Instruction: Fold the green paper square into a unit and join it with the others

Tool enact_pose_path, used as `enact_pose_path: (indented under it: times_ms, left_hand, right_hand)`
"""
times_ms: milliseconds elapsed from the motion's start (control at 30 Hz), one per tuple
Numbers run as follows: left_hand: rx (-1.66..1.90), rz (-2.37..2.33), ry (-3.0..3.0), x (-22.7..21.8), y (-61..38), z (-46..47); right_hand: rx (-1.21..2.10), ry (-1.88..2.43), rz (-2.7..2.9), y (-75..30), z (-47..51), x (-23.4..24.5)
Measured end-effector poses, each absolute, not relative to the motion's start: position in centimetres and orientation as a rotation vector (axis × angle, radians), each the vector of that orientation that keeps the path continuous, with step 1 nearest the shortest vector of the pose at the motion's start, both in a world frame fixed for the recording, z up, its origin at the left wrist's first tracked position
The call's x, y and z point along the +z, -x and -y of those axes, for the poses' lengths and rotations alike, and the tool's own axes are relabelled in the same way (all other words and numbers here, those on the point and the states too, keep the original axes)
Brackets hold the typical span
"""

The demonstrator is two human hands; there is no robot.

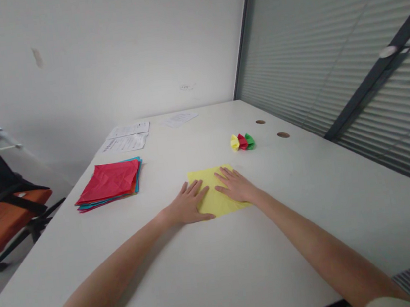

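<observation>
A sheet of yellow tissue paper [216, 199] lies flat on the white table [219, 266] in front of me. My left hand [189, 204] rests on its left edge, fingers spread and palm down. On the upper right part of the sheet, my right hand [236, 184] presses with its fingers stretched out. Both hands are open, and the paper beneath the palms is hidden. Beyond the right hand sits a small folded paper piece [242, 142] in yellow, red and green. To the left is a stack of coloured tissue paper [113, 180], red on top, with blue and orange edges showing.
Printed sheets [127, 142] lie at the table's far left, and another sheet [182, 119] near the wall. Two round holes [283, 135] pierce the tabletop at the right, beside a window with blinds [329, 73]. An orange-seated chair [14, 212] stands at the left.
</observation>
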State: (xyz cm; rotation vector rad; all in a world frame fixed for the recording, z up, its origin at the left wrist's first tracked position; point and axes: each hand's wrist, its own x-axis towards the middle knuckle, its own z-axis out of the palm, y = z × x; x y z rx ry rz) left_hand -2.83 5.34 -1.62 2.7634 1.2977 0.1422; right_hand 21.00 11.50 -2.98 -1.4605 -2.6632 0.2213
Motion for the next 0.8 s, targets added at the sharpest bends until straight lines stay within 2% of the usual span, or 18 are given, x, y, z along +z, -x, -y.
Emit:
enact_pose_path:
  times_ms: [200, 300, 467, 600, 800]
  left_hand:
    - [0.148, -1.319, -2.745, -1.3, 2.8, -5.2]
    - [0.149, -1.329, -2.747, -1.1, 2.7, -5.2]
    - [0.173, -1.375, -2.738, -1.3, 2.6, -5.3]
    - [0.187, -1.369, -2.775, -1.7, 2.7, -5.4]
    - [0.182, -1.371, -2.796, -1.5, 3.1, -5.3]
  right_hand:
    - [0.035, 1.644, 2.453, -23.1, -12.3, -2.3]
    - [-0.051, 1.454, 2.439, -21.5, -11.4, -1.3]
    - [0.157, 1.153, 2.692, -18.3, -9.9, -1.4]
    - [0.272, 1.263, 2.735, -18.8, -10.4, -2.2]
    - [0.246, 1.627, 2.616, -23.3, -12.4, -2.3]
